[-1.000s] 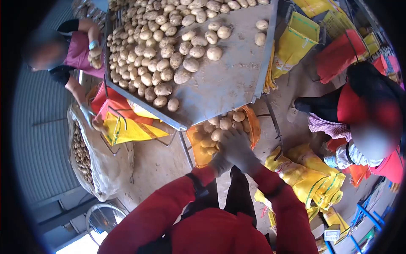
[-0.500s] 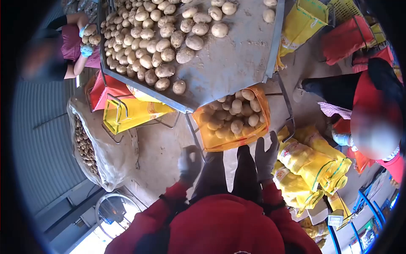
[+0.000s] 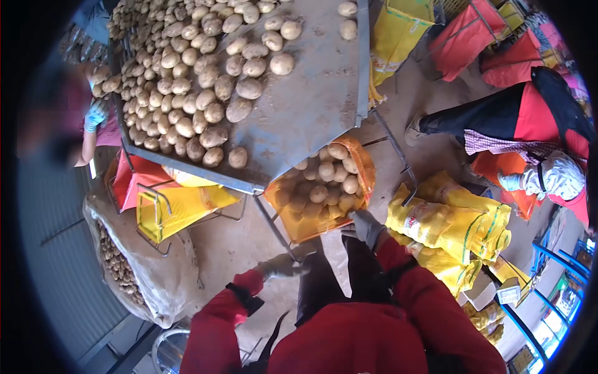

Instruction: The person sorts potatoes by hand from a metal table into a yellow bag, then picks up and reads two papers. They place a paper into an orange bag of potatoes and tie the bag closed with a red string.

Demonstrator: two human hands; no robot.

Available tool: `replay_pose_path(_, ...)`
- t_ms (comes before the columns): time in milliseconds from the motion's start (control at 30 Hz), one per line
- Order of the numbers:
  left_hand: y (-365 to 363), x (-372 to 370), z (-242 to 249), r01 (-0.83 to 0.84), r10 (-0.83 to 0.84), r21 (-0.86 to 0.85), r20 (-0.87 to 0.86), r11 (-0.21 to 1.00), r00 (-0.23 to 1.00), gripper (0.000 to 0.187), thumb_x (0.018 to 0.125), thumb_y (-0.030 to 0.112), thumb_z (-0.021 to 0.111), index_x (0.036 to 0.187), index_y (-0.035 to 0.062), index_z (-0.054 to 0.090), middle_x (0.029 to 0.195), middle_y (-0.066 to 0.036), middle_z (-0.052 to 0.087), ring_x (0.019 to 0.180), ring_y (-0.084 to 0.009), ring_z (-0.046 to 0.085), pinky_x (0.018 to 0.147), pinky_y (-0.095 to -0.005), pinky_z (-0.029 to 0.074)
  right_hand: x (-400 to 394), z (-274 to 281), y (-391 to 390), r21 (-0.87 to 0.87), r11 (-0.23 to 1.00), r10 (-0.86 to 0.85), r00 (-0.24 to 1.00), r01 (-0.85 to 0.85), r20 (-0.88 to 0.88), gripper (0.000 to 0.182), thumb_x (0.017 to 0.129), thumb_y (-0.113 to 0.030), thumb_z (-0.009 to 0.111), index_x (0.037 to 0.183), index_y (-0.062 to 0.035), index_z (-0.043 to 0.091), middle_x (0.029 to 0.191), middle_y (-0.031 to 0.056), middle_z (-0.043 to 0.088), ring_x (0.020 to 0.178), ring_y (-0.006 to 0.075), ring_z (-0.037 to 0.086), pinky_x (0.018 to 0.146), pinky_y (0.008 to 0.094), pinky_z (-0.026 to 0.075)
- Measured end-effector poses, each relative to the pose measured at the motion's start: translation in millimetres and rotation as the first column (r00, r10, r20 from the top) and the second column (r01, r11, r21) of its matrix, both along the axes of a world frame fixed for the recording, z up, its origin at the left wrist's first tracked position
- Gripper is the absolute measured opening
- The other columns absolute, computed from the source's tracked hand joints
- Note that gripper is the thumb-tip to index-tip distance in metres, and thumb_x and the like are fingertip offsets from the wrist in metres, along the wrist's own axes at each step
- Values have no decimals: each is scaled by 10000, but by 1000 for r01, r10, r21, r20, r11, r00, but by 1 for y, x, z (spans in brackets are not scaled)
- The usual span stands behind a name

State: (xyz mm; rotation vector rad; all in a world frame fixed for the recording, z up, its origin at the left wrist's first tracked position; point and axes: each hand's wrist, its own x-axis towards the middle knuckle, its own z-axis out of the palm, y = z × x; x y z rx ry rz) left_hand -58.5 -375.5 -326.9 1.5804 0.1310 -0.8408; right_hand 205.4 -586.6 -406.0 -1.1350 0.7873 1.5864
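Note:
An orange mesh bag (image 3: 293, 221) holds many potatoes (image 3: 319, 194) and hangs open below the corner of a metal table (image 3: 311, 106). My left hand (image 3: 283, 264), in a grey glove, is below the bag's left side, beside my leg; it holds nothing and its fingers are apart, though blurred. At the bag's lower right corner is my gloved right hand (image 3: 367, 228), its fingers against or very close to the mesh and slightly apart. Whether they pinch the edge is hard to see. Loose potatoes (image 3: 215, 112) cover the table's left part.
Filled yellow bags (image 3: 445, 221) lie at the right, near a metal stand leg (image 3: 395, 149). A yellow bag (image 3: 165, 212) on a frame and a large white sack (image 3: 149, 268) are at the left. A person at the left holds potatoes; another person (image 3: 548, 115) bends at the right.
The view has shifted, moving the table and bag left in the picture. My right hand has come up to the bag's corner. My left hand has turned inward below the bag.

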Motion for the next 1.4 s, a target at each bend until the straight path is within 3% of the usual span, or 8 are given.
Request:
replay_pose_path(567,-32,13,-8,-168,-56,510,395,844,917,319,979,309,568,718,127,576,601,-99,595,535,-335,615,459,-466,457,-12,40,34,-211,971,194,892,-115,408,167,924,-114,560,940,4,677,853,142,697,809,258,734,692,374,604)
replay_pose_path(633,-40,2,4,-59,-125,638,240,768,963,314,991,306,548,766,111,648,656,-126,650,566,-344,645,448,-483,459,-11,36,30,-332,878,474,718,-345,510,177,904,-104,591,1033,-32,689,898,129,730,854,277,740,716,412,597)
replay_pose_path(733,-19,-4,46,200,-172,496,-103,845,980,417,1027,380,497,945,54,745,767,-188,719,657,-371,703,521,-501,510,-12,-30,6,-792,55,689,-551,-607,470,124,853,-200,668,852,-137,775,906,59,769,827,270,747,700,438,581)
replay_pose_path(833,-2,18,98,234,-25,353,-507,906,861,464,1025,442,495,994,51,745,780,-206,719,693,-384,713,595,-501,541,-5,-25,-1,-868,-128,414,-821,-480,393,131,848,-247,671,823,-205,793,897,30,760,861,241,745,692,431,576)
replay_pose_path(1000,-22,72,154,-32,106,748,-52,663,993,416,1000,454,551,902,89,727,790,-166,722,768,-378,718,677,-479,561,-1,-22,-25,-482,441,710,-34,-758,703,232,789,-283,760,988,-164,776,1017,89,749,911,281,729,751,438,587)
replay_pose_path(1133,-28,140,120,-606,172,633,610,482,773,287,955,269,652,1162,69,654,1037,-210,696,975,-400,668,835,-493,530,-10,-55,-20,-573,317,640,-276,-755,717,377,769,-311,782,1068,-84,753,1029,159,748,966,322,732,840,454,585)
replay_pose_path(1233,-8,174,67,-645,199,695,616,317,762,465,929,271,671,1306,19,573,1233,-236,619,1133,-431,586,948,-516,481,0,-17,-17,-403,659,696,311,-635,648,359,868,-298,679,1057,4,725,854,193,753,806,332,750,743,453,595)
replay_pose_path(1400,38,203,2,-306,234,951,289,37,928,727,920,459,639,1438,-22,471,1301,-307,610,1191,-502,588,1016,-549,485,2,4,-40,-449,679,703,339,-581,626,369,916,-288,586,1088,15,709,830,203,748,755,322,752,725,456,592)
